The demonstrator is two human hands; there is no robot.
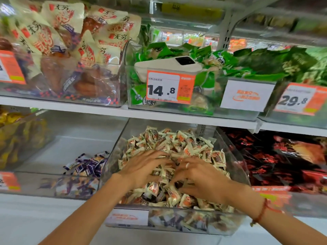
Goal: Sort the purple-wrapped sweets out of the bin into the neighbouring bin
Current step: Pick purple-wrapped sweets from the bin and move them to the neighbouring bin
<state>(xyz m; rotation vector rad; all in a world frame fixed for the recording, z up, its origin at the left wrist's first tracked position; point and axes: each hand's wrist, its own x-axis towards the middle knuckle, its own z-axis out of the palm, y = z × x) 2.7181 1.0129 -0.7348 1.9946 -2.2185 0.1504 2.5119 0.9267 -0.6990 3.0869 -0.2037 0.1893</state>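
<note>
Price tags: the orange-and-white tag [170,89] on the upper green-packet bin reads "14.8"; another tag [295,100] to the right reads "29.8". The smaller print on both is too blurred to read.
Upper left packets: cream bags [58,32] printed with red "无穷".
Phone: a white phone [168,65] lies flat on the green packets [208,55], its long axis running left to right, camera end at the right.
Middle bin: a clear bin [237,152] heaped with cream-and-orange wrapped sweets [169,138], lying every way with no common direction.
Left hand: the left hand [145,167] lies palm down on the heap, fingers spread and sunk among the wrappers.
Right hand: the right hand [200,175] does likewise, fingers splayed, fingertips near the left hand's; whether either pinches a sweet I cannot tell. A red bracelet [261,211] sits on that wrist.
Purple-wrapped sweets: a small cluster [88,165] in the front right corner of the neighbouring bin [53,181] on the left, pointing in mixed directions.
Room: the left bin's floor behind the cluster lies bare; the shelf edge [177,117] overhangs the back of the heap.
Right side: red and black packets [283,156].
</note>
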